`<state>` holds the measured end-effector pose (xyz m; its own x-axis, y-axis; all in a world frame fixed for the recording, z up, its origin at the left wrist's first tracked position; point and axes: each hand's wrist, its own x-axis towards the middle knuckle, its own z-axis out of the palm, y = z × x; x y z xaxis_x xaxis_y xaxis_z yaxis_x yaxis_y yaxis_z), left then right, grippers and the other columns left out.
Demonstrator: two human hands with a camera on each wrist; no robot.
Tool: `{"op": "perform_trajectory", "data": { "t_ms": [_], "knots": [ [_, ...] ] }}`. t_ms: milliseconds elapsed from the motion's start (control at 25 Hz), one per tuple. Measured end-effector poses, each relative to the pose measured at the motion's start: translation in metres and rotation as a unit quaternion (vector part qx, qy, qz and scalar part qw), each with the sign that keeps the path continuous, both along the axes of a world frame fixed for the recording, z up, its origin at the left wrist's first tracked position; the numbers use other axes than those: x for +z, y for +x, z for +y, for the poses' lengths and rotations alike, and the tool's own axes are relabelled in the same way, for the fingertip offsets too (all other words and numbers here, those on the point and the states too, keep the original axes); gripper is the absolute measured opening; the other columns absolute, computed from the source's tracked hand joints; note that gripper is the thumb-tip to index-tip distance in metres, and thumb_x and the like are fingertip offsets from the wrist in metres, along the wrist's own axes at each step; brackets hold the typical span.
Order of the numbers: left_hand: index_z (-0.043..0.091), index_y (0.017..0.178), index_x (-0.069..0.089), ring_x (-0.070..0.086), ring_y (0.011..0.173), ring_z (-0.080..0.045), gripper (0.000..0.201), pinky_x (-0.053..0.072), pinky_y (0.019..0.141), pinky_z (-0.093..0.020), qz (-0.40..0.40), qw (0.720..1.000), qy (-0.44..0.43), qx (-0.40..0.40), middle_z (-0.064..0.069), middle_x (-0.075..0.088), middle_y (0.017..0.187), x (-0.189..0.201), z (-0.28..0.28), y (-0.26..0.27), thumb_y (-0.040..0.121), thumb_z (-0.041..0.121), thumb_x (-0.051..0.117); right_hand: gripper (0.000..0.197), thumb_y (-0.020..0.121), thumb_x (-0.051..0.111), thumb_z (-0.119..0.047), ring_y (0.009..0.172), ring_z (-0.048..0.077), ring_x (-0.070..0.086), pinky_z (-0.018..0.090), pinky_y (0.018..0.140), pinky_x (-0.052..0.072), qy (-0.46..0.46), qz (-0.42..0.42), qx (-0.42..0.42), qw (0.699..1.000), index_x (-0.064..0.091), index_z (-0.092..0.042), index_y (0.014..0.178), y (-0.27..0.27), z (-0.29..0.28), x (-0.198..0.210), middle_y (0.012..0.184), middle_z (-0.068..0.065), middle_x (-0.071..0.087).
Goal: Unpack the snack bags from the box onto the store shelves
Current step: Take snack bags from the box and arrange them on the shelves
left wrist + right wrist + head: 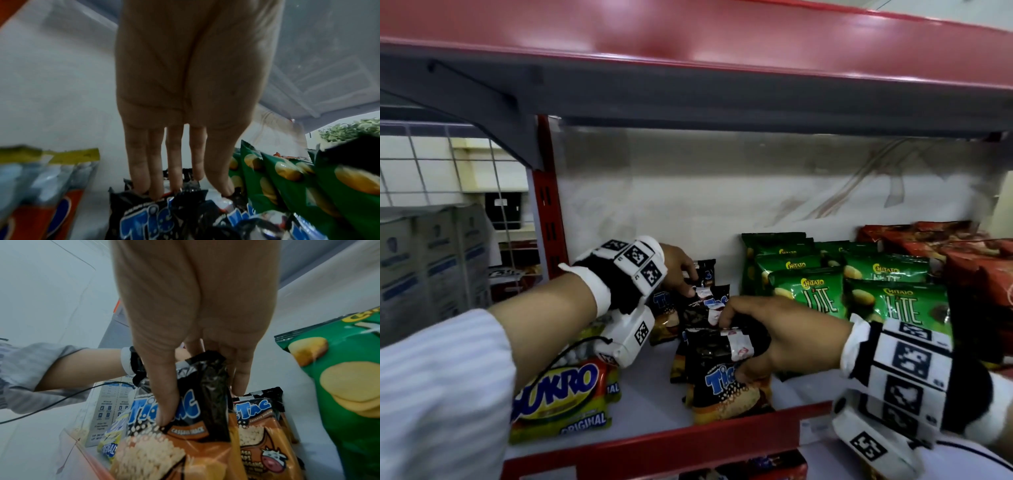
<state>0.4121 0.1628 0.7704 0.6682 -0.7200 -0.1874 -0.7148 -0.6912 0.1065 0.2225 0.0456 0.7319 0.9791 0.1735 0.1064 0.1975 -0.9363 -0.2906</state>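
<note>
Right hand (780,337) clamped on the folded top of the front Tic Tac bag (726,377), thumb low on the printed face, fingers curled behind, near the front edge of the shelf (739,442). Front Tic Tac bag standing upright on the white shelf deck, black and orange, just ahead of more Tic Tac bags (705,301) lined toward the back wall. Left hand (678,269) deeper in, straight fingers (156,183) pressing down on the crimped tops of those rear bags; grip not evident, though blur leaves the thumb's hold possibly a pinch. Sukro Original bags (561,397) toward the left end of the shelf, beside the red upright (548,212). Chitato Lite bags (859,294) in rows right of the Tic Tac line, red bags (969,260) beyond at the right end
</note>
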Motion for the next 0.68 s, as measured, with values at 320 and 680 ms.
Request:
{"op": "perform_trajectory", "data": {
  "t_ms": [320, 680],
  "knots": [
    [0.013, 0.114, 0.061, 0.055, 0.078, -0.007, 0.054, 0.043, 0.069, -0.02, 0.018, 0.998, -0.003, -0.057, 0.009, 0.06, 0.091, -0.021, -0.021, 0.002, 0.073, 0.044, 0.077, 0.094, 0.069, 0.082, -0.038, 0.106, 0.003, 0.049, 0.01, 0.086, 0.042, 0.022, 0.006, -0.005, 1.0, 0.018, -0.057, 0.136, -0.011, -0.008, -0.001, 0.125, -0.014, 0.052],
    [0.013, 0.099, 0.067, 0.047, 0.059, 0.001, 0.037, 0.037, 0.049, -0.009, -0.041, 0.99, -0.085, -0.105, 0.014, 0.054, 0.072, -0.007, -0.019, -0.001, 0.069, 0.028, 0.084, 0.07, 0.079, 0.073, -0.025, 0.124, 0.016, 0.043, 0.012, 0.089, 0.03, -0.087, -0.031, -0.002, 0.996, 0.041, -0.027, 0.141, 0.018, -0.005, -0.001, 0.136, -0.001, 0.046]
  ]
}}
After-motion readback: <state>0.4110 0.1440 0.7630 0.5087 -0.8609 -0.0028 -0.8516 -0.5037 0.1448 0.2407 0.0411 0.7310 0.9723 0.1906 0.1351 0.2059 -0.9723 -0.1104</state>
